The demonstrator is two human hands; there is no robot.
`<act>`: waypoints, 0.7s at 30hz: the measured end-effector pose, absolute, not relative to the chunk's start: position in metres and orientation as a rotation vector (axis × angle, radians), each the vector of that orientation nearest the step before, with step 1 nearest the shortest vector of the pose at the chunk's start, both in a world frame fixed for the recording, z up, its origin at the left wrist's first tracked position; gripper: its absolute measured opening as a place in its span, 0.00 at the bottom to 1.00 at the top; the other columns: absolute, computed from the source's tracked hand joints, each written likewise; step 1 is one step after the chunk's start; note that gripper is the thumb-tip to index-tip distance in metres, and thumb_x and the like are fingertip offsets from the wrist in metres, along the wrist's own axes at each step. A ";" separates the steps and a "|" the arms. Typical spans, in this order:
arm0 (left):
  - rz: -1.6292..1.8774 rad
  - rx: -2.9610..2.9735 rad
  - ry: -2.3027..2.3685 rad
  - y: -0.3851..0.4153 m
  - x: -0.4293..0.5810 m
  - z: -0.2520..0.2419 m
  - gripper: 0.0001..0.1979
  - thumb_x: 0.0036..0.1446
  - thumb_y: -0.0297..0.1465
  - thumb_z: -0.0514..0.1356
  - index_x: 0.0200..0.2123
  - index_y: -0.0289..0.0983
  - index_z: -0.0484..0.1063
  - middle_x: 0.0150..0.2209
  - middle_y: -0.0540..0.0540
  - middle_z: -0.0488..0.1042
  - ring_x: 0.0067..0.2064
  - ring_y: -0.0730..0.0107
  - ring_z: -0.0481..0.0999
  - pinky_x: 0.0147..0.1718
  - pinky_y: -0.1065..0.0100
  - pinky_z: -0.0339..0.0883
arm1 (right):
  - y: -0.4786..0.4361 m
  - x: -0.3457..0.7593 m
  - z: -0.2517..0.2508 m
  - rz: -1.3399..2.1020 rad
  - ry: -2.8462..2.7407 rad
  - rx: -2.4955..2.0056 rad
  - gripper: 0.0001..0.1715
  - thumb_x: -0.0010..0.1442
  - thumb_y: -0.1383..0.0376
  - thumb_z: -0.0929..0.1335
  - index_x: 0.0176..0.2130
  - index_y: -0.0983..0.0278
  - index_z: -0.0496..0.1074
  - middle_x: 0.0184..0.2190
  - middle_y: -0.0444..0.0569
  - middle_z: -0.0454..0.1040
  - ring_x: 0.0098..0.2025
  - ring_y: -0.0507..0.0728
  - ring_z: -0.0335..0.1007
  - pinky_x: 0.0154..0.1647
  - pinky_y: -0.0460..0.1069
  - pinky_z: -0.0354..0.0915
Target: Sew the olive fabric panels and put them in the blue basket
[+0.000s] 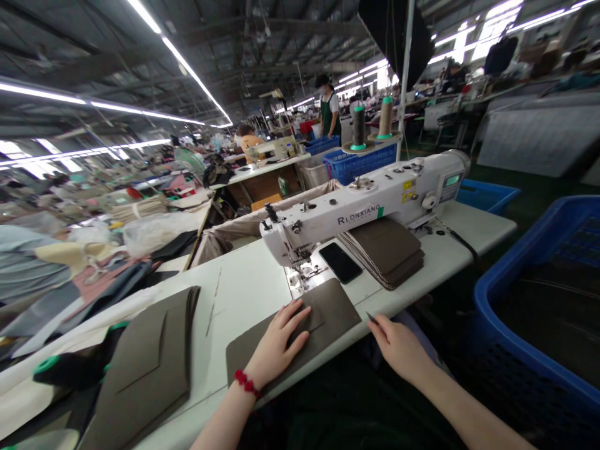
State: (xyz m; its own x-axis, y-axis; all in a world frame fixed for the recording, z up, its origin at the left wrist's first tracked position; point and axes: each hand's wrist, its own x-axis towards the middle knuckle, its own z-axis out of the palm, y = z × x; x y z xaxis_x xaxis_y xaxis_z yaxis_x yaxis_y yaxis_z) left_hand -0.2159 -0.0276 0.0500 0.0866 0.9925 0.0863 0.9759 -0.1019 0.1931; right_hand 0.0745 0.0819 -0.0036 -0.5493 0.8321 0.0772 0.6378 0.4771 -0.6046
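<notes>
My left hand (281, 334) lies flat on a dark olive-brown leather panel (335, 312), pressing it to the white sewing table (244, 287). A red beaded bracelet (247, 382) circles that wrist. My right hand (398, 347) rests at the table's front edge, pinching a small dark pointed tool (371, 317). The white Rlonxiang sewing machine (356, 209) stands just beyond the panel, its needle area (304, 269) close to the panel's far corner. A stack of brown panels (387, 253) lies under the machine's arm, next to a black phone (340, 262).
More large brown panels (145, 356) lie on the table to my left. A blue crate (525, 294) stands at my right. Thread cones (359, 128) rise behind the machine, and a co-worker (329, 106) stands among further sewing stations.
</notes>
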 end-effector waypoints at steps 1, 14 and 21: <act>0.332 2.186 2.137 -0.030 -0.220 0.047 0.24 0.68 0.39 0.47 0.65 0.46 0.50 0.67 0.48 0.49 0.67 0.60 0.49 0.65 0.54 0.45 | 0.084 0.080 -0.003 0.750 -2.343 -1.249 0.19 0.69 0.55 0.54 0.37 0.60 0.65 0.24 0.46 0.74 0.28 0.58 0.74 0.26 0.48 0.58; 0.488 1.633 2.300 -0.044 -0.225 0.072 0.27 0.49 0.45 0.65 0.47 0.36 0.66 0.45 0.41 0.68 0.46 0.52 0.71 0.46 0.56 0.66 | 0.079 0.064 0.011 0.530 -2.540 -1.070 0.26 0.65 0.58 0.61 0.62 0.49 0.60 0.31 0.42 0.80 0.31 0.58 0.77 0.29 0.48 0.65; 0.905 1.312 2.183 -0.114 -0.271 0.136 0.17 0.58 0.44 0.59 0.45 0.41 0.66 0.40 0.48 0.75 0.40 0.59 0.76 0.38 0.63 0.72 | 0.091 0.129 -0.017 0.716 -2.462 -1.258 0.21 0.63 0.51 0.61 0.53 0.47 0.70 0.44 0.43 0.78 0.42 0.62 0.76 0.38 0.52 0.71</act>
